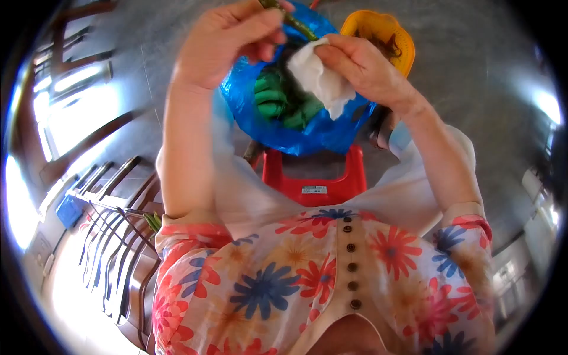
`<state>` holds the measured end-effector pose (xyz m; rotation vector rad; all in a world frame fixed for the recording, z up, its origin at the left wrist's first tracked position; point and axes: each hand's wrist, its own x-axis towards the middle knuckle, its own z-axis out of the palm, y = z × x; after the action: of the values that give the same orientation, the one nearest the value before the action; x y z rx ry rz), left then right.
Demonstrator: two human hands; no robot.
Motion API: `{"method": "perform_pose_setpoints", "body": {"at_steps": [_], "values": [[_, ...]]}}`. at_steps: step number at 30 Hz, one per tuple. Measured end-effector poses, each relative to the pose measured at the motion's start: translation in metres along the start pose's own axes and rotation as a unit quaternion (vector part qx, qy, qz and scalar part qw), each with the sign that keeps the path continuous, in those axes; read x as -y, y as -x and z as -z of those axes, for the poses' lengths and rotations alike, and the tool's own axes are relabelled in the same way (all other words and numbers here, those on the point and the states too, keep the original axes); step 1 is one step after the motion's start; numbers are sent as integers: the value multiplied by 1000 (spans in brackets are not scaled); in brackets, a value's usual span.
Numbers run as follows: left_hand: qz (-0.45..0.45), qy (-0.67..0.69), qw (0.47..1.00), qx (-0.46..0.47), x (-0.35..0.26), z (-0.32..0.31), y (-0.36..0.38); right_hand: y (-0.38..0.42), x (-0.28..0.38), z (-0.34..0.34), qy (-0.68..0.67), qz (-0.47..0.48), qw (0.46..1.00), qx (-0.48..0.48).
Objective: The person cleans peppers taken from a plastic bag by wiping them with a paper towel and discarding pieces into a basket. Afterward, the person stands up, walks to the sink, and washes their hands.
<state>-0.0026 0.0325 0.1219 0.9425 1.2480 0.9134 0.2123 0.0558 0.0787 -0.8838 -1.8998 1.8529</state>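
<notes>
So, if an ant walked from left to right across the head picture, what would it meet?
A small blue thing too blurry to name → the left hand → the white cloth → the yellow tub.

- green stalk
- white cloth
- bright blue bag
- yellow-orange basket
- red stool
- white shirt patterned with red, blue and tan flowers
- grey floor

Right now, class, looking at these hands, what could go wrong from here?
The green stalk, which meets the white cloth at the right hand, might slip or snap if pulled hard. The cloth's loose end hangs above the open blue bag, so it could drop in if the fingers loosen.
</notes>
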Motion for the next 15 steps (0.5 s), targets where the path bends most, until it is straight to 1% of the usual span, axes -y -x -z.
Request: {"method": "perform_pose_setpoints", "body": {"at_steps": [1,2,5,8,10,11,12,13,15], "values": [[6,1,999,35,5,-4,0,0,-1,-1,-15,-3,1000,3],[16,33,999,12,10,-2,-4,0,1,-2,-22,-4,1000,6],[-7,31,999,-24,12,3,-7,-1,7,-2,-33,-13,999,11],[-19,36,993,-115,11,12,-8,-1,5,0,-19,-40,999,28],[-67,73,990,-100,3,31,-9,2,3,3,-7,-61,997,54],[-91,92,987,-92,0,38,-10,3,3,4,-25,-66,996,56],[-86,89,990,-72,-1,39,-9,3,1,6,-43,-71,995,60],[-71,85,991,-73,-1,38,-8,2,0,8,-61,-75,993,64],[-41,77,993,-73,1,26,-8,-3,3,15,-118,-79,990,20]]}}
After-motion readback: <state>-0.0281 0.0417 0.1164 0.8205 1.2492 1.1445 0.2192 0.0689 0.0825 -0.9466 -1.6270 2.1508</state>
